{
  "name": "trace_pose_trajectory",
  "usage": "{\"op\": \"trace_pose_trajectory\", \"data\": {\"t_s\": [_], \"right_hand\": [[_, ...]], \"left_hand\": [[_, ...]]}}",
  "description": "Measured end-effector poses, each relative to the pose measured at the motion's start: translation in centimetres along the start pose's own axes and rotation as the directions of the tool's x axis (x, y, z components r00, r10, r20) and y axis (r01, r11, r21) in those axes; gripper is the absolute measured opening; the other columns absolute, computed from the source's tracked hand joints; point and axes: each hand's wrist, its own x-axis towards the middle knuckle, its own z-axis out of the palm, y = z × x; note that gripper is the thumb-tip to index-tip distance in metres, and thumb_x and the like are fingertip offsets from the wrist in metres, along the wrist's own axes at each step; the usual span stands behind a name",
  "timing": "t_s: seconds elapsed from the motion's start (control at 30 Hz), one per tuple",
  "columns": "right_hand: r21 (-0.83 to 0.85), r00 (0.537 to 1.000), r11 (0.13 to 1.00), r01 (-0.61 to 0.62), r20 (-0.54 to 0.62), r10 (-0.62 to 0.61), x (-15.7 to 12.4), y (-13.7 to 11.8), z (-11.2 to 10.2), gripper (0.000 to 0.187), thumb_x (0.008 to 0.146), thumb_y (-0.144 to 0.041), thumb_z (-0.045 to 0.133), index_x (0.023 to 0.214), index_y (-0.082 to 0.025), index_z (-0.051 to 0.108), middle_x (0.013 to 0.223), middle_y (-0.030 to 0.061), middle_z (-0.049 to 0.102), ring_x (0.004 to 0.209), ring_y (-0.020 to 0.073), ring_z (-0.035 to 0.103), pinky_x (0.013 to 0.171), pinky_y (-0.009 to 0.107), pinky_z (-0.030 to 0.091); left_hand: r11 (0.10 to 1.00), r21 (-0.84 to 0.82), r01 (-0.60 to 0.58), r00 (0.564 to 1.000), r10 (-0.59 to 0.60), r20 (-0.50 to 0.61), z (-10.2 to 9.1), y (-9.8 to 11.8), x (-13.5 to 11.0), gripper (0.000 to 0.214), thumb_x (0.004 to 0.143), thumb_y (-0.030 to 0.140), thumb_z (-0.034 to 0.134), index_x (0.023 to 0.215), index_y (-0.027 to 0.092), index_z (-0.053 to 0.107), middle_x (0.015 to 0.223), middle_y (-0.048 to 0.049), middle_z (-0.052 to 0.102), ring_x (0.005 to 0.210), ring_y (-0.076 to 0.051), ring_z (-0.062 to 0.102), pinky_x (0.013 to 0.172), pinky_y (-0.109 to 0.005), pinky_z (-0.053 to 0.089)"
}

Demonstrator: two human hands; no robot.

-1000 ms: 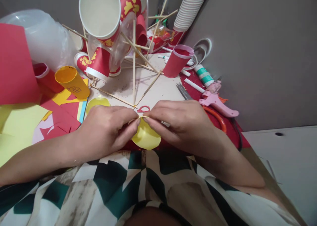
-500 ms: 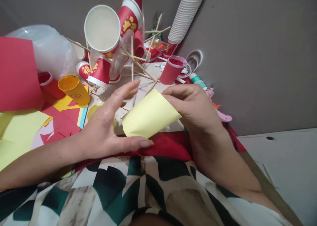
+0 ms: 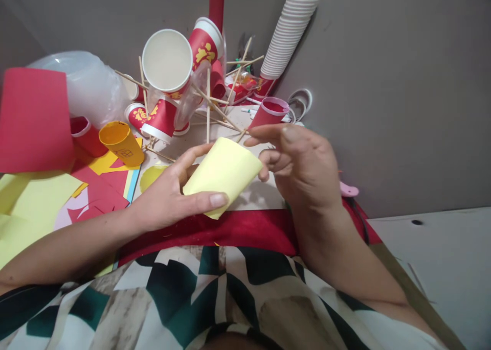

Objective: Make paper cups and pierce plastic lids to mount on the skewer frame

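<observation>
A pale yellow paper tube (image 3: pixel 224 171), wider at its right end, is tilted above the front of the table. My left hand (image 3: pixel 180 189) is closed around its lower left part, thumb across the front and fingers behind it. My right hand (image 3: pixel 303 166) is beside the tube's right end, thumb and fingers apart and partly bent; nothing shows in its grip. One of its bent fingers is close to the tube's edge, and I cannot tell if they touch. Beyond that hand stands a red paper tube with a pink rim (image 3: pixel 268 112).
Behind are paper cups (image 3: pixel 168 60), wooden sticks (image 3: pixel 208 105) and a tall cup stack (image 3: pixel 293 33). To the left are an orange tube (image 3: pixel 123 143), a red sheet (image 3: pixel 34 120), yellow paper (image 3: pixel 30 207), scraps and a clear plastic bag (image 3: pixel 92 84). A grey wall (image 3: pixel 402 94) bounds the right.
My left hand has closed on the yellow paper tube. My right hand has let go of its right end and opened, and the tube has shifted slightly left.
</observation>
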Motion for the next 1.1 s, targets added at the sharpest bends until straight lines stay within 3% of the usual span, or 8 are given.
{"op": "trace_pose_trajectory", "data": {"t_s": [0.07,0.13,0.3,0.47,0.63,0.73,0.87,1.1], "right_hand": [[-0.004,0.999,0.999,0.034,0.032,-0.034,-0.4,-0.5,0.0,0.042,0.081,-0.059,0.075,0.097,-0.021,0.078,0.092,0.0049,0.078,0.042,0.0072,0.052,0.037,0.023,0.043],[-0.045,0.989,0.999,0.016,0.147,-0.01,-0.9,-1.0,0.2,0.037,0.077,-0.054,0.081,0.093,-0.021,0.08,0.076,0.0008,0.075,0.039,0.0066,0.049,0.033,0.022,0.038],[-0.134,0.896,0.982,-0.135,0.407,0.179,-1.5,-1.8,0.7,0.027,0.076,-0.04,0.086,0.062,-0.02,0.073,0.044,-0.006,0.056,0.034,0.0056,0.043,0.032,0.018,0.03],[-0.112,0.929,0.979,-0.17,0.314,0.197,-1.7,-1.3,0.1,0.036,0.082,-0.043,0.081,0.058,-0.018,0.069,0.041,-0.0041,0.057,0.032,0.0065,0.045,0.035,0.02,0.032],[-0.053,0.919,0.969,-0.242,0.308,0.246,-1.8,-0.6,0.1,0.038,0.085,-0.049,0.078,0.068,-0.016,0.072,0.04,-0.0024,0.059,0.033,0.0077,0.047,0.038,0.02,0.035],[-0.013,0.849,0.943,-0.334,0.43,0.306,-1.8,-0.6,0.2,0.04,0.085,-0.053,0.076,0.076,-0.015,0.071,0.042,-0.0011,0.062,0.033,0.0077,0.049,0.037,0.018,0.035],[-0.014,0.721,0.902,-0.431,0.596,0.354,-1.8,-0.6,0.0,0.048,0.089,-0.057,0.069,0.074,-0.012,0.068,0.043,0.0021,0.063,0.032,0.0069,0.05,0.036,0.016,0.036],[0.012,0.625,0.87,-0.494,0.701,0.345,-1.8,-0.1,-0.4,0.042,0.087,-0.054,0.074,0.098,-0.015,0.063,0.049,-0.0016,0.067,0.035,0.009,0.057,0.037,0.014,0.042]], "left_hand": [[0.998,-0.029,0.049,0.999,-0.05,-0.009,0.0,0.1,0.2,0.08,0.079,0.046,0.08,0.145,0.018,0.044,0.124,-0.0126,0.071,0.103,-0.027,0.073,0.071,-0.028,0.06],[0.997,-0.031,0.075,0.997,-0.075,-0.016,0.1,0.2,0.2,0.081,0.079,0.048,0.08,0.145,0.017,0.044,0.124,-0.0129,0.071,0.1,-0.026,0.073,0.069,-0.027,0.06],[0.998,-0.035,0.046,0.999,-0.046,-0.017,0.1,-0.5,-0.1,0.073,0.088,0.059,0.069,0.144,0.018,0.047,0.117,-0.0116,0.073,0.092,-0.023,0.074,0.067,-0.026,0.059],[0.994,-0.101,-0.032,0.997,0.025,-0.072,0.3,-1.8,-0.2,0.061,0.104,0.06,0.031,0.151,0.021,0.036,0.131,-0.0162,0.067,0.103,-0.025,0.074,0.074,-0.03,0.063],[0.941,-0.337,0.039,0.99,-0.081,-0.114,1.0,-1.5,-0.2,0.06,0.1,0.056,0.051,0.15,0.025,0.04,0.133,-0.0125,0.065,0.103,-0.022,0.071,0.08,-0.031,0.061],[0.853,-0.509,0.118,0.968,-0.214,-0.135,1.4,-1.1,-0.2,0.051,0.096,0.054,0.063,0.138,0.028,0.056,0.122,-0.0054,0.067,0.099,-0.017,0.067,0.08,-0.024,0.057],[0.805,-0.582,0.12,0.958,-0.247,-0.144,1.6,-1.1,-0.1,0.049,0.09,0.055,0.07,0.13,0.027,0.063,0.112,-0.0036,0.068,0.096,-0.017,0.064,0.08,-0.023,0.055],[0.833,-0.538,0.13,0.966,-0.228,-0.12,1.5,-1.3,-0.2,0.051,0.092,0.061,0.064,0.127,0.025,0.066,0.116,-0.0056,0.068,0.105,-0.022,0.066,0.084,-0.028,0.056]]}}
